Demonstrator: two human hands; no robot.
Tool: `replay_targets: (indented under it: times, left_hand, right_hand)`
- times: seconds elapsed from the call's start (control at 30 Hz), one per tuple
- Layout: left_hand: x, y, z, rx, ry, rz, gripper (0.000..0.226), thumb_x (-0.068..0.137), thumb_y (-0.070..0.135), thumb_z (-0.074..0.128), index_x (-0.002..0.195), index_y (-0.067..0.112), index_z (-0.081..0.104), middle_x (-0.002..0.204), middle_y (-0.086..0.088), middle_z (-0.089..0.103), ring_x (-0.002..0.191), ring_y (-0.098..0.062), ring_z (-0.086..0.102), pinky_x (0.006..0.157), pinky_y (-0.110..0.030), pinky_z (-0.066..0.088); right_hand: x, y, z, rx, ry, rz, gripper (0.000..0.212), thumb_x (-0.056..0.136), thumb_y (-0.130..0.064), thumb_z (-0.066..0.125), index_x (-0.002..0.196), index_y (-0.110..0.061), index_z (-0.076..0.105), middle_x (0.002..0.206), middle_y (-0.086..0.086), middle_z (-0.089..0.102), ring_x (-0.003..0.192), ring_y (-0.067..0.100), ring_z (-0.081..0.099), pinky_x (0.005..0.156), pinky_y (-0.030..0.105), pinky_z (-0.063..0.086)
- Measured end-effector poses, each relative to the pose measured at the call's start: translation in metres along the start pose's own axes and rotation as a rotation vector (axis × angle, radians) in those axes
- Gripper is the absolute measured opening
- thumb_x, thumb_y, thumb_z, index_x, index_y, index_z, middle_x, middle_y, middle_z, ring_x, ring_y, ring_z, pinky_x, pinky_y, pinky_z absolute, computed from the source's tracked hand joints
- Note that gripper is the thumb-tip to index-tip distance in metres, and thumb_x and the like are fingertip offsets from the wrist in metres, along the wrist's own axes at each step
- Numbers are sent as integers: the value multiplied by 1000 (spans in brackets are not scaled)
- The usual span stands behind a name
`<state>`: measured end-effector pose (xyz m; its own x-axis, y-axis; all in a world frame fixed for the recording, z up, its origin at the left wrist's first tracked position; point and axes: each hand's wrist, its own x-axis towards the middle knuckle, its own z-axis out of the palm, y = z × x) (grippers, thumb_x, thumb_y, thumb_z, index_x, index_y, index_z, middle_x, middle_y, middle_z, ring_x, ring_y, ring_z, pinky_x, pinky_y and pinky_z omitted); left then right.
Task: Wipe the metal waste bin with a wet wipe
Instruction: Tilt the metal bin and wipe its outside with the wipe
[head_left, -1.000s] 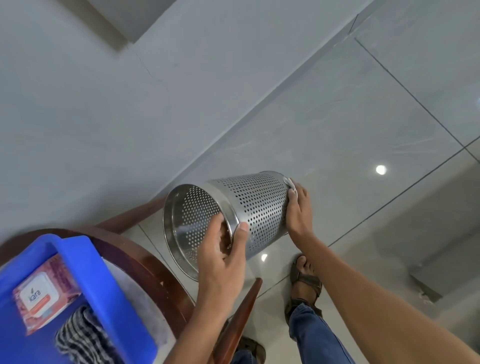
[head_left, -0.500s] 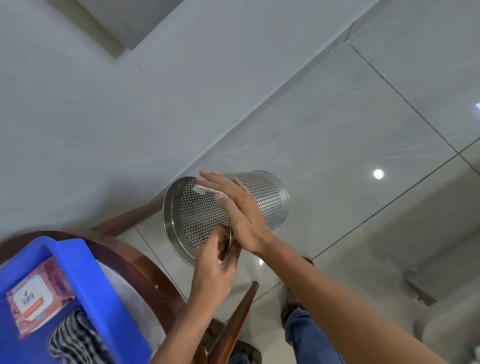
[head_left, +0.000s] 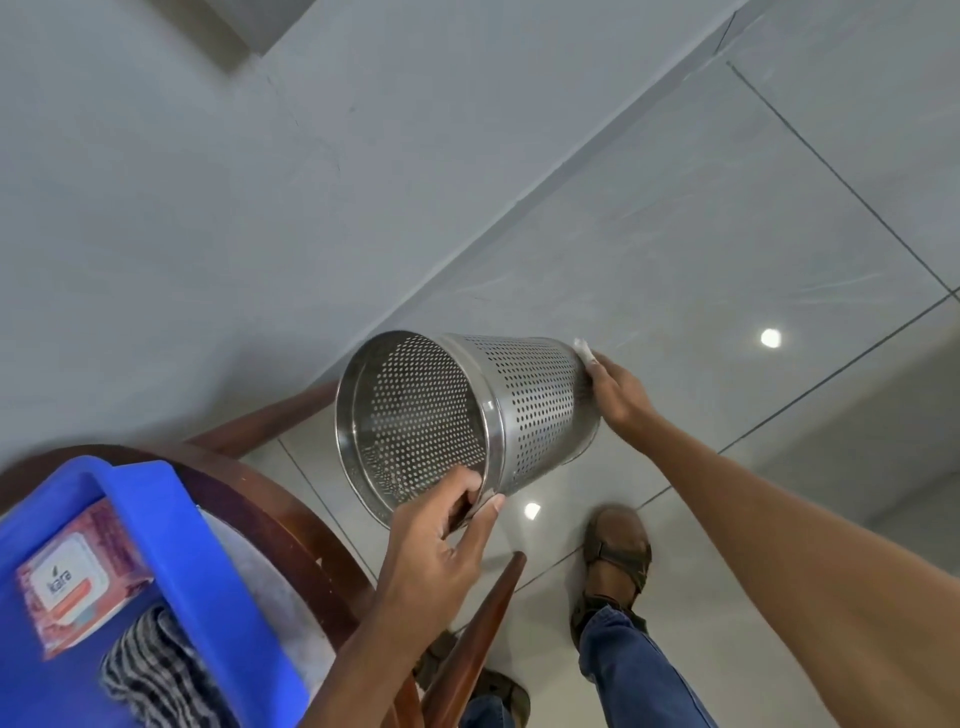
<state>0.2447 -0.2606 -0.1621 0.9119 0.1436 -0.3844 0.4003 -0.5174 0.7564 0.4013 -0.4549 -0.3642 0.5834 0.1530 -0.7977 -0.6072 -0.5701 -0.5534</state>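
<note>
Head view: one bin (head_left: 530, 410), two hands.

Both hands (head_left: 436, 535) (head_left: 618, 395) closed, right arm outstretched.

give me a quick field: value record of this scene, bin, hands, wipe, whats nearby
bin: perforated metal bin, held in the air on its side, mouth toward the camera
left hand: left hand pinches the rim
right hand: right hand at the base end, pressing a wet wipe
nearby: blue tub holding a wipes pack and checked cloth
floor: glossy tiles
</note>
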Motion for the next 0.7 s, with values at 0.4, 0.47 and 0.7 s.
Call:
replay_targets:
  times: [0.4,0.47,0.7]
  left_hand:
    - [58,-30,19,218,-104,41,39,103,11,68,86,34,41,69,18,42,61,-2,44,57,-16,35]
    - [67,-35,20,264,-113,52,40,102,9,68,89,34,40,68,17,43,60,1,46,56,-16,35]
    - [90,-53,29,373,-178,38,17,100,1,65,91,10,53,73,3,51,64,-19,45,61,-28,33]
  right_hand:
    - [-19,26,8,-224,134,177,47,113,-23,34,118,5,72,123,32,66,125,47,58,107,48,49]
    - [-18,29,9,-143,159,203,41,112,-25,37,98,-2,68,101,22,67,105,42,64,83,41,49]
    - [-16,23,5,56,163,236,31,111,-22,49,115,-3,73,81,3,62,66,17,51,56,29,39]
